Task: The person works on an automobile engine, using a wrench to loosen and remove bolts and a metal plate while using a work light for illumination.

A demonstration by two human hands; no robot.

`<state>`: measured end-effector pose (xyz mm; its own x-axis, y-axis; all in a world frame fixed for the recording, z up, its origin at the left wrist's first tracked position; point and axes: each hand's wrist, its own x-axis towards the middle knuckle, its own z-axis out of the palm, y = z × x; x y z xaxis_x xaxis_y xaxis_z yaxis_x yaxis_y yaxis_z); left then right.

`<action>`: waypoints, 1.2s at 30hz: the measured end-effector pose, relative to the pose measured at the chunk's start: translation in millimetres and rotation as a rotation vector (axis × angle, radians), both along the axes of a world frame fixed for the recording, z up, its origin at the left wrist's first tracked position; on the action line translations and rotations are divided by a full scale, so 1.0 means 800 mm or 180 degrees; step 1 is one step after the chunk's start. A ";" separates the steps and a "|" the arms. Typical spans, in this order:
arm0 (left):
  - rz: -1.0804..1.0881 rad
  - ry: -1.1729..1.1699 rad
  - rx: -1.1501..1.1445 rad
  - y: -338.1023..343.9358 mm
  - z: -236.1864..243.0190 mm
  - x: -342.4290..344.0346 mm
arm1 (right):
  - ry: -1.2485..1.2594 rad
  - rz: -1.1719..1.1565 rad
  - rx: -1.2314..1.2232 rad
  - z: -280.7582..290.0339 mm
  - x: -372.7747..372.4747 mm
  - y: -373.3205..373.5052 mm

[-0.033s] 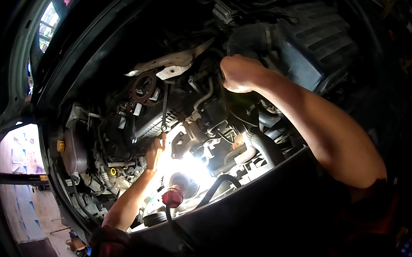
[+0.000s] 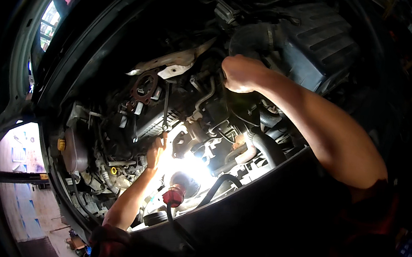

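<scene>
Black ribbed box near fisted right hand, glaring lamp by curled left hand, holdings unclear

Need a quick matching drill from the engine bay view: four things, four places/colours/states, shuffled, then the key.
Things:
1. lamp
2. left hand
3. right hand
4. reservoir cap

Places, colours, states:
A. yellow
B. at the left edge of the bright glare
C. shining, with a red base
D. in the picture's upper half, left of the ribbed dark box

Pairs: 1-C, 2-B, 3-D, 4-A
</scene>
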<state>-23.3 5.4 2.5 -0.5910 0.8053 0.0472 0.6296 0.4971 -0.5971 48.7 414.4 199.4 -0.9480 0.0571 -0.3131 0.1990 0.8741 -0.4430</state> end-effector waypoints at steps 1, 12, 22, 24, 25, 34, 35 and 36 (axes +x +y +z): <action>-0.0117 0.0235 -0.0050 -0.008 -0.013 -0.007 | 0.0010 -0.0005 0.0031 -0.004 -0.001 -0.001; 0.0120 -0.0736 0.0375 0.017 0.011 0.017 | 0.0296 -0.0061 -0.0067 -0.029 -0.001 0.011; 0.0747 -0.1189 0.0117 0.001 -0.018 0.014 | -0.0194 0.0031 0.0017 -0.017 -0.004 0.005; 0.0735 -0.1345 0.0212 0.009 -0.007 0.017 | -0.0156 0.0034 0.0065 -0.013 -0.002 0.005; 0.0737 -0.1406 0.0240 0.012 -0.002 0.020 | -0.0138 0.0034 0.0092 -0.011 0.000 0.005; 0.0583 -0.1570 0.0370 0.021 0.022 0.019 | 0.0530 0.1459 0.0123 -0.014 0.030 -0.084; 0.0649 -0.1523 0.0347 0.009 0.021 0.024 | 0.0541 0.1685 0.0042 -0.026 0.029 -0.109; 0.0624 -0.1476 0.0387 0.013 0.020 0.023 | 0.0537 0.1844 0.0050 -0.033 0.033 -0.126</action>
<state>-4.5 15.7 18.4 -0.7112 0.6823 -0.1693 0.7025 0.6806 -0.2078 75.4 313.6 172.8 -0.8628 -0.4800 -0.1588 -0.3835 0.8259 -0.4133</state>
